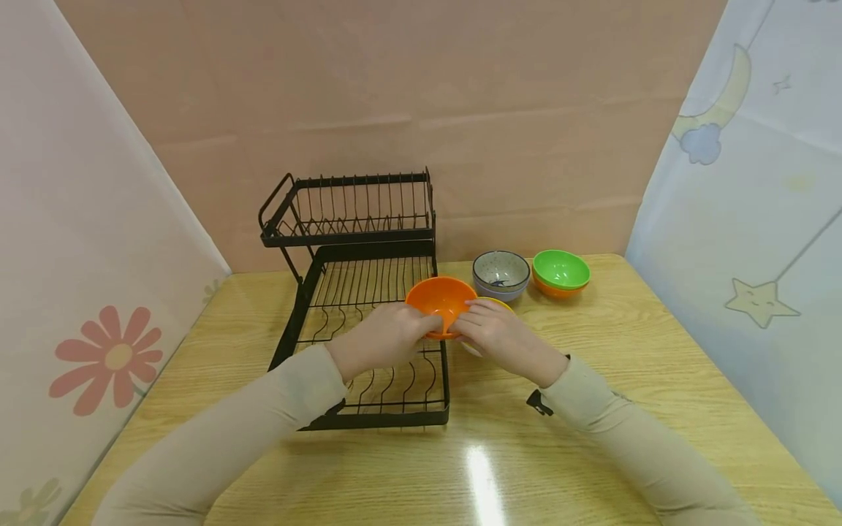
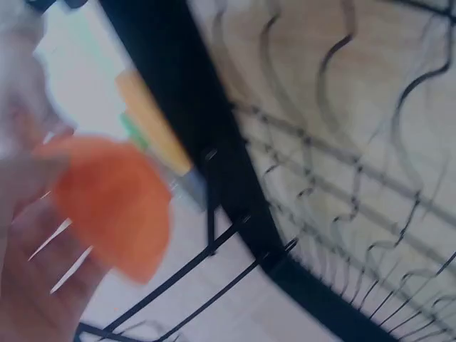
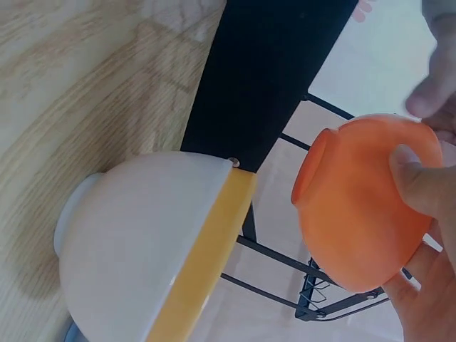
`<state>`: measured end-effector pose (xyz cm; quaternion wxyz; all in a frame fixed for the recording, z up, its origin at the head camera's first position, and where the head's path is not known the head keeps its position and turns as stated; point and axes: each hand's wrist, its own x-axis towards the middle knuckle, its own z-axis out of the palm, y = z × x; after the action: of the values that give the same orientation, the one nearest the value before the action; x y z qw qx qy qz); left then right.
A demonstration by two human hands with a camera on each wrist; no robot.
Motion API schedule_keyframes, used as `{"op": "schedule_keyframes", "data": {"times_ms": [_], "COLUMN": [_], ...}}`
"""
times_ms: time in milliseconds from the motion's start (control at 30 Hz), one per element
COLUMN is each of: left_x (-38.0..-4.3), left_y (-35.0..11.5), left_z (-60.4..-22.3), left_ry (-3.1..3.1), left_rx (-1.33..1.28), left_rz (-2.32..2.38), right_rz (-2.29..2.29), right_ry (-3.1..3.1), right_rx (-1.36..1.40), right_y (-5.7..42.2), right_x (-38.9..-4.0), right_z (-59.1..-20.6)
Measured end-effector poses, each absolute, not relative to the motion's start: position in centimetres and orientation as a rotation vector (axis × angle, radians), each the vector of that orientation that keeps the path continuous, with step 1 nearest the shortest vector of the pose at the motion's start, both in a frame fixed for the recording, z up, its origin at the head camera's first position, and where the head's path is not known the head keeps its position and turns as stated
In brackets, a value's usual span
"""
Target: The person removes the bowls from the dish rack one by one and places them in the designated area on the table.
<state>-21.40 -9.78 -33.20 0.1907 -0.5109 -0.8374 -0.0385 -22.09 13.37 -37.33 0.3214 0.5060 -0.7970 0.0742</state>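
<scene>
Both hands hold an orange bowl (image 1: 439,292) at its near rim, raised above the right side of a black dish rack (image 1: 408,418). My left hand (image 1: 387,332) grips the left of the rim with the thumb over the edge; the left wrist view shows its fingers spread beneath the bowl. On the right, my right hand (image 1: 498,332) pinches the rim, and its thumb presses the outer wall in the right wrist view. Just under the right hand stands a white bowl (image 3: 135,235) with a yellow rim band, mostly hidden by that hand in the head view.
Behind on the table (image 1: 566,438), a speckled grey bowl (image 1: 501,269) sits in a bluish one. Beside it, a green bowl (image 1: 561,269) rests in another orange bowl (image 1: 558,291). The rack's raised upper tier (image 1: 349,237) stands at the back left, near the pink backdrop (image 1: 408,88).
</scene>
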Motion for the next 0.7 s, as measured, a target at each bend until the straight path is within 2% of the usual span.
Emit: {"op": "schedule_keyframes", "data": {"times_ms": [133,367,700], "left_x": [-21.7,-23.0,-25.1], "left_y": [-10.2,-12.0,-14.5], "left_z": [-31.4,-28.2,-30.0], "left_ry": [-2.455,-2.765,-3.101], "left_rx": [-1.432,-1.029,-1.036], "left_rz": [-0.174,-0.411,-0.479], "right_rz": [0.18,0.176,0.199], "right_ry": [-2.101,-2.107,-2.109], "right_rx": [1.322,1.276,1.251], "right_y": [13.5,13.7,14.4], "right_x": [-22.0,-21.9,-22.1], "right_z": [-37.4,-37.2,-37.4]}}
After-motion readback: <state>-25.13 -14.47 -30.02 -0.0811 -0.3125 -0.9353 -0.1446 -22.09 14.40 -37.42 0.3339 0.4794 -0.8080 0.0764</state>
